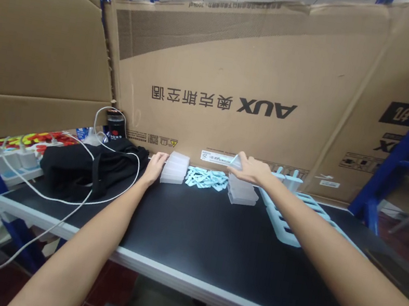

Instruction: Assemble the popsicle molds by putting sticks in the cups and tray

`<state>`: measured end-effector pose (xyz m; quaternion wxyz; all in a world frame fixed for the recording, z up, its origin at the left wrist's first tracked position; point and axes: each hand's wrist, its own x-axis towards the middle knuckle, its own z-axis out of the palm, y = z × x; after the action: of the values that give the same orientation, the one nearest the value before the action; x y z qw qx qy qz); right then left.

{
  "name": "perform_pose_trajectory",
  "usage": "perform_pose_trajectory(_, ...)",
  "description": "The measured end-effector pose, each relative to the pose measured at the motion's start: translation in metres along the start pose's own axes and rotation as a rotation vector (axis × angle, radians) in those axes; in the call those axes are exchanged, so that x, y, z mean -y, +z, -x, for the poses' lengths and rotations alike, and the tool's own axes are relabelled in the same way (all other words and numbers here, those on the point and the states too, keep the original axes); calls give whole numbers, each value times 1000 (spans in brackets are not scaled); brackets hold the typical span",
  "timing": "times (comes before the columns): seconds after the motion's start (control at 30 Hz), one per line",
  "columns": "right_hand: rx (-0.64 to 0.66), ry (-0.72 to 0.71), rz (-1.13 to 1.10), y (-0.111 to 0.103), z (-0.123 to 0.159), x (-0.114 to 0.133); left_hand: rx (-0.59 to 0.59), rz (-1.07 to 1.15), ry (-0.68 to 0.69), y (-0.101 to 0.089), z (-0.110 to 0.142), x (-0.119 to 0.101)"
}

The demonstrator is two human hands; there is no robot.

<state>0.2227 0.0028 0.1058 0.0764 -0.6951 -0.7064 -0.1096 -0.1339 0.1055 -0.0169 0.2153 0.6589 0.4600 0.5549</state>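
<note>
My left hand (155,166) is at the left side of a stack of translucent plastic boxes (175,170), its fingers bent against their back left edge. To the right, my right hand (252,170) is closed on a clear plastic piece (237,163), raised above a second stack of translucent boxes (242,193). The exact shape of this piece is blurred. Between the two stacks lies a loose pile of small light blue plastic pieces (207,179).
A light blue slotted rack (287,235) with upright pegs lies beyond my right forearm. On the left are a black cloth bag (79,165), a white cable (46,197), a power strip (23,160) and a dark jar (116,124). Cardboard (220,61) walls the back of the black tabletop (206,232).
</note>
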Motion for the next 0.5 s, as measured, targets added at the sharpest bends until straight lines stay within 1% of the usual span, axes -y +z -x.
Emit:
perform_pose_trajectory(0.1,17,-36,101,2,-7,15,1,-13,5,0,-1,2)
perform_pose_trajectory(0.23,-50,-26,117,9,-14,25,9,-30,5,1,-1,3)
perform_pose_trajectory(0.3,-47,-19,100,13,-18,33,16,-40,10,1,-1,3)
perform_pose_trajectory(0.4,20,-38,28,18,-24,39,28,-60,20,1,-1,1)
perform_pose_trajectory(0.5,31,-79,-73,20,-28,31,33,-72,24,1,-1,1)
